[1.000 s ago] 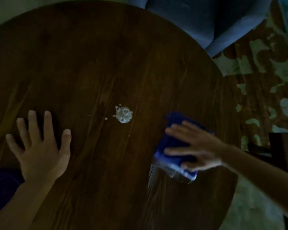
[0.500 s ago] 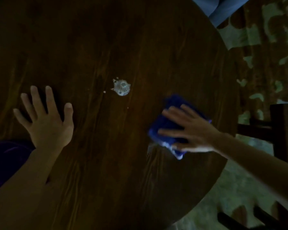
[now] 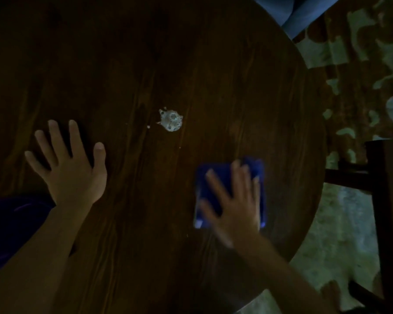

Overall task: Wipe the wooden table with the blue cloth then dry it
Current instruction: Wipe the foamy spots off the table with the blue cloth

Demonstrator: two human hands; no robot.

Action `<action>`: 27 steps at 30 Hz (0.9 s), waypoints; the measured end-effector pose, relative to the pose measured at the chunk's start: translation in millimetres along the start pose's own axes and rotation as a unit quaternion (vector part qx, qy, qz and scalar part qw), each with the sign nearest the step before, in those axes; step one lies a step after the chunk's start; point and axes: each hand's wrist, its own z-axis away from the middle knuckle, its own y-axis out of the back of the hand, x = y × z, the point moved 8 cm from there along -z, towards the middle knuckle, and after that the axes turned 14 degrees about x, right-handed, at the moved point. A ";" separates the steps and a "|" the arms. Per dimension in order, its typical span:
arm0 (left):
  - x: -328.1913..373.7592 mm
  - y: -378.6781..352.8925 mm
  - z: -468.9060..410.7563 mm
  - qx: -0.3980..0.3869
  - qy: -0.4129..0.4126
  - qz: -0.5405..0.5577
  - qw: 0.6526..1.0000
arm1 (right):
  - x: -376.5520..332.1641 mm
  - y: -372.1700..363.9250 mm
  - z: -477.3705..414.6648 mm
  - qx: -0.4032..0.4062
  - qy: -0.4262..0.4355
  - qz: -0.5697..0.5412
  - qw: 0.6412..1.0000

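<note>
The round dark wooden table (image 3: 191, 53) fills most of the view in dim light. A small white foamy blob (image 3: 171, 120) sits near its middle. My right hand (image 3: 236, 200) lies flat with spread fingers on the folded blue cloth (image 3: 213, 177), pressing it on the table to the lower right of the blob; the hand is motion-blurred. My left hand (image 3: 70, 164) rests flat on the wood at the left, fingers apart, holding nothing.
A dark wooden chair (image 3: 383, 200) stands just off the table's right edge. A blue upholstered seat (image 3: 304, 12) is at the top right. A patterned rug (image 3: 361, 75) covers the floor on the right. Purple fabric (image 3: 9, 223) shows at the lower left.
My right hand has turned from pointing left to pointing up the table, and the cloth under it now lies squarer. The left hand has stayed flat in place.
</note>
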 end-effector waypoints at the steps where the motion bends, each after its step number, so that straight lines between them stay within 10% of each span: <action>1: 3.2 1.4 -1.6 0.000 -0.003 0.001 1.000 | 25.7 8.7 -35.0 0.028 -0.080 -0.004 0.996; 5: -0.3 -0.6 -0.1 -0.002 0.001 -0.003 1.000 | 78.2 15.6 -110.9 0.061 -0.255 0.003 0.965; 8: -4.3 -0.9 1.2 -0.008 0.006 -0.002 1.000 | 30.5 3.5 -47.7 0.006 -0.038 0.044 0.998; 12: 1.4 0.3 1.2 -0.010 0.007 -0.009 1.000 | 20.2 -10.2 76.7 -0.085 0.276 0.063 0.955; 20: 2.0 3.8 -0.9 -0.022 0.007 -0.013 1.000 | 138.5 29.5 -126.3 0.053 -0.220 0.034 0.973; 27: -11.2 12.7 -5.0 -0.029 -0.024 -0.017 0.999 | 11.4 11.5 -213.6 0.012 0.047 0.065 0.997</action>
